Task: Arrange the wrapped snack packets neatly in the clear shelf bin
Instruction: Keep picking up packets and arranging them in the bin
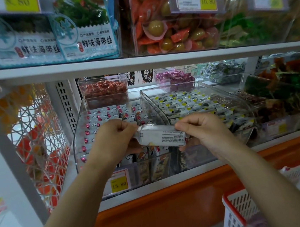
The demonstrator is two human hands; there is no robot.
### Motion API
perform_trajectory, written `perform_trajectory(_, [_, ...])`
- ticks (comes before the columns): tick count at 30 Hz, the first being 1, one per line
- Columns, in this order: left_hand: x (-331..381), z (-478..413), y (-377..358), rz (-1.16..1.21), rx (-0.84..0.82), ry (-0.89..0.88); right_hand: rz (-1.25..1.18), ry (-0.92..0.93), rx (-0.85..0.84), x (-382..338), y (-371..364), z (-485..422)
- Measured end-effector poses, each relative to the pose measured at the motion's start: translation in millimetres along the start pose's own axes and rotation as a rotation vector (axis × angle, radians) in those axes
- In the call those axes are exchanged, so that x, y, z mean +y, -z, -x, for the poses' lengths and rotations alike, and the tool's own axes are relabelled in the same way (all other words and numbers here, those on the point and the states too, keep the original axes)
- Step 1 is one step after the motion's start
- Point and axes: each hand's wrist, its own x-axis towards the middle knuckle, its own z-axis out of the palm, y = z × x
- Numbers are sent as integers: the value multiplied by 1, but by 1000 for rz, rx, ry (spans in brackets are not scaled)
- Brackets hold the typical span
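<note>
1. left hand (111, 136) pinches one end of a silver snack packet (162, 137), fingers curled in tight.
2. right hand (201, 132) pinches the other end (small print on the wrapper faces the camera).
3. the packet is held sideways over the front of the clear shelf bin (76, 148), just above the rows of packets (99, 118) lying inside.
4. a yellow price tag (118, 183) sits on the bin's front, and a red-rimmed white basket (248, 206) is at lower right.

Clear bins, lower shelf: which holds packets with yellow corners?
The middle front bin, behind the right hand; the left bin holds pink-marked packets.
</note>
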Motion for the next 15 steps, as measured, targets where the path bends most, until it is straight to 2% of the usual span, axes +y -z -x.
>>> perform_trajectory(3, [0, 0, 0, -34, -16, -48, -37, -60, 44, 1, 1, 0])
perform_trajectory(7, [1, 3, 1, -105, -151, -145, -119, -137, 131, 1, 4, -1])
perform_trajectory(10, [-2, 2, -3, -168, -81, -230, -190, -136, 150, 0, 2, -3])
perform_trajectory(13, [-4, -2, -6, -112, 9, -230, -323, -82, 92, -3, -1, -1])
perform_trajectory(15, [-6, -5, -8, -120, 55, -235, -227, 15, 55, -4, -5, 2])
